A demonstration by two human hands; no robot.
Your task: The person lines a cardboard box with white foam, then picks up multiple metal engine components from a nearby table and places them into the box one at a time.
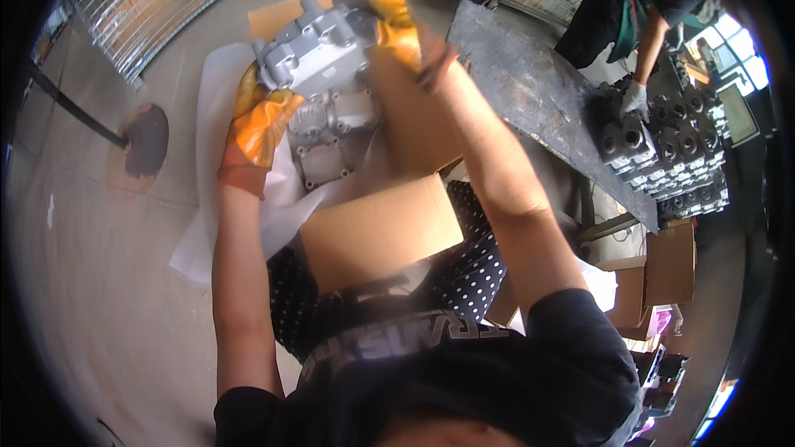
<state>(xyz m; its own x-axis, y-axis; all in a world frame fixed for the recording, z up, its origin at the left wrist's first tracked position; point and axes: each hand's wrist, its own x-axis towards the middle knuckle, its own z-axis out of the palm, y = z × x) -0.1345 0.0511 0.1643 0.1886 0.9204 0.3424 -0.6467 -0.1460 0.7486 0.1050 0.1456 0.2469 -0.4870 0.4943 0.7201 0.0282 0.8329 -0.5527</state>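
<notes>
A grey cast metal housing [319, 51] is held between my two orange-gloved hands over a cardboard box [377, 236] whose flaps stand spread. My left hand [258, 120] grips its near left end, fingers wrapped round the edge. At the far right end, my right hand [397, 29] is closed on the same casting. Below it, more grey metal castings [335, 120] lie inside the box. White foam sheet [219, 91] lines the box and hangs out over its left side.
A dark metal-topped table [530, 74] stands to the right, with stacked castings [679, 141] at its far end. A co-worker's gloved hand [635, 102] touches that stack. Wire cages [157, 12] stand at the back. A round-based pole [145, 141] is at left; open cartons [654, 277] sit at right.
</notes>
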